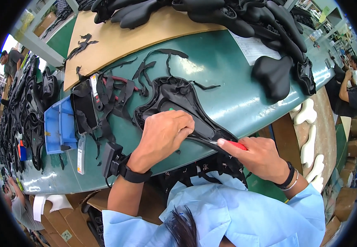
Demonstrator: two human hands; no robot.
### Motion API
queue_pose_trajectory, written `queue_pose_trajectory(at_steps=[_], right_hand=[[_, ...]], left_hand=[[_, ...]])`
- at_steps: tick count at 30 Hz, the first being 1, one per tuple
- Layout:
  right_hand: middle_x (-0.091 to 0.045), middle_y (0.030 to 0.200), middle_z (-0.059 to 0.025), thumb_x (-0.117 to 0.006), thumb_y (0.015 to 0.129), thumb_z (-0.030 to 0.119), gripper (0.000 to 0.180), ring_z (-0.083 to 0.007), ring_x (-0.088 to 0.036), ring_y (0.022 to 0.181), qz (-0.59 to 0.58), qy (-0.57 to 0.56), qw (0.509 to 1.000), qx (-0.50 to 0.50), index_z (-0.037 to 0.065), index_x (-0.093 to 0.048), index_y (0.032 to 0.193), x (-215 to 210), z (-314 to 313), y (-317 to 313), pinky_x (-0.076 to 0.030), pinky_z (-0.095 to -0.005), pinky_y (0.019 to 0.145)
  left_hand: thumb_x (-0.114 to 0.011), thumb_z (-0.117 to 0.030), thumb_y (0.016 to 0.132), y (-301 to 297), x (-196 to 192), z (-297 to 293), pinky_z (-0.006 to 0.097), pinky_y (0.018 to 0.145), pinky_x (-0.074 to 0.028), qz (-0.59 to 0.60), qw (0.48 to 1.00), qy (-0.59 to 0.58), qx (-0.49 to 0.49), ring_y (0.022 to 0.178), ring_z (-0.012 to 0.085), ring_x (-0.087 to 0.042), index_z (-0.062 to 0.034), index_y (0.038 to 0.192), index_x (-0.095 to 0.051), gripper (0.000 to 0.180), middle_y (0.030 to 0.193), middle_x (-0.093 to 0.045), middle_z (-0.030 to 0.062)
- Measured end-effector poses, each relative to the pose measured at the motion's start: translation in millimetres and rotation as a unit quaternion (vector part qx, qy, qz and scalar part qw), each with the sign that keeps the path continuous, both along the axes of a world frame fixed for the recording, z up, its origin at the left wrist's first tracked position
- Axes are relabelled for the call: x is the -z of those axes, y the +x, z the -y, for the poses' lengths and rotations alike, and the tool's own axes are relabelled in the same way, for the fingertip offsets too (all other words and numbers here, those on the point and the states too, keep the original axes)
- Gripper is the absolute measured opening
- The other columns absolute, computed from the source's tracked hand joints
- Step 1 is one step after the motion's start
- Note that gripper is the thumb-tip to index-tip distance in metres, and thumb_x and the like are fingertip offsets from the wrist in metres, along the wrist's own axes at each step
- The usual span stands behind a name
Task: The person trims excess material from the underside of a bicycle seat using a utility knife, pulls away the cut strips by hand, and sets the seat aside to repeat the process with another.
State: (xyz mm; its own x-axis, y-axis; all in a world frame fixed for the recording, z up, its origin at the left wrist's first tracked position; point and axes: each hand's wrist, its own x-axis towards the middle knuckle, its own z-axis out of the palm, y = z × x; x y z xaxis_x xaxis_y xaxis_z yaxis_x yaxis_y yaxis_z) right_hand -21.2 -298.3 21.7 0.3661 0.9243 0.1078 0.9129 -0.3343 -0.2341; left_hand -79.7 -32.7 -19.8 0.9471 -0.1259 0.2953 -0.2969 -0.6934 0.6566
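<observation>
A black bicycle saddle [182, 96] is set underside up at the near edge of a green table [213, 64], directly in front of a person in a light blue shirt. Its narrow nose is steadied between the two hands. A red-handled tool [239, 145] is gripped in the right hand [259, 156], with the thumb laid forward along it and its thin metal tip brought to the rim near the nose. The left hand [166, 131] is curled over the saddle's middle; its fingertips are hidden, so whether anything is pinched there cannot be told.

For clean work, the saddle is probably best pressed firmly down, the tip run shallowly along the rim, and the thumb held clear of the point, so that the outer cover is not nicked.

The saddle is shaped like a long pear, its wide end pointed to the upper left. Dark material is gathered in wrinkles around that end, a smoother hollow is seen inside, and a small green spot is shown beside the left hand.
</observation>
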Motion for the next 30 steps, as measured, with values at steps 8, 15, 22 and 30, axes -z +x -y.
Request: queue_pose_trajectory(at_steps=[8,15,22,30], right_hand=[[-0.045,0.071,-0.0055,-0.06,0.075,0.003,0.074,-0.0211,-0.053,0.059,0.077,-0.104,0.991,-0.022,0.027,-0.045,0.143,-16.5,-23.1,-3.9,-0.04,-0.0356,0.053],[-0.045,0.07,-0.0071,-0.06,0.077,0.003,0.071,-0.0227,-0.054,0.059,0.045,-0.199,0.979,-0.006,0.028,-0.046,0.142,-51.1,9.5,5.8,-0.041,-0.037,0.053],[-0.06,0.094,-0.0057,-0.048,0.099,0.011,0.059,-0.0093,-0.056,0.068,-0.35,0.176,0.893,0.223,0.009,-0.024,0.153,-4.9,23.2,-0.7,-0.048,-0.0237,0.063],[-0.063,0.08,-0.0083,-0.042,0.1,0.015,0.054,-0.0126,-0.058,0.054,-0.507,0.234,0.778,0.287,0.008,-0.025,0.151,14.4,-16.1,-13.6,-0.05,-0.0279,0.055]], left_hand=[[-0.064,-0.013,0.08,0.0,4.3,0.5,0.036,0.062,-0.049,-0.009,1.0,-0.005,-0.012,0.078,0.0251,-0.064,-0.0059,0.078,-0.064,0.007,0.084,-0.067,0.0031],[-0.064,-0.012,0.079,-7.6,1.1,5.7,0.037,0.064,-0.049,-0.028,0.999,-0.013,-0.03,0.08,0.0262,-0.064,-0.0061,0.078,-0.065,0.006,0.083,-0.066,0.005],[-0.065,-0.006,0.08,-23.8,-14.8,65.0,0.041,0.065,-0.049,-0.033,0.975,-0.001,-0.219,0.075,0.0329,-0.062,-0.0021,0.08,-0.061,0.006,0.082,-0.06,0.0129],[-0.07,-0.012,0.079,23.9,5.2,46.6,0.038,0.061,-0.047,-0.022,0.974,0.08,-0.212,0.066,0.0271,-0.061,-0.0014,0.08,-0.063,0.013,0.076,-0.061,0.0103]])
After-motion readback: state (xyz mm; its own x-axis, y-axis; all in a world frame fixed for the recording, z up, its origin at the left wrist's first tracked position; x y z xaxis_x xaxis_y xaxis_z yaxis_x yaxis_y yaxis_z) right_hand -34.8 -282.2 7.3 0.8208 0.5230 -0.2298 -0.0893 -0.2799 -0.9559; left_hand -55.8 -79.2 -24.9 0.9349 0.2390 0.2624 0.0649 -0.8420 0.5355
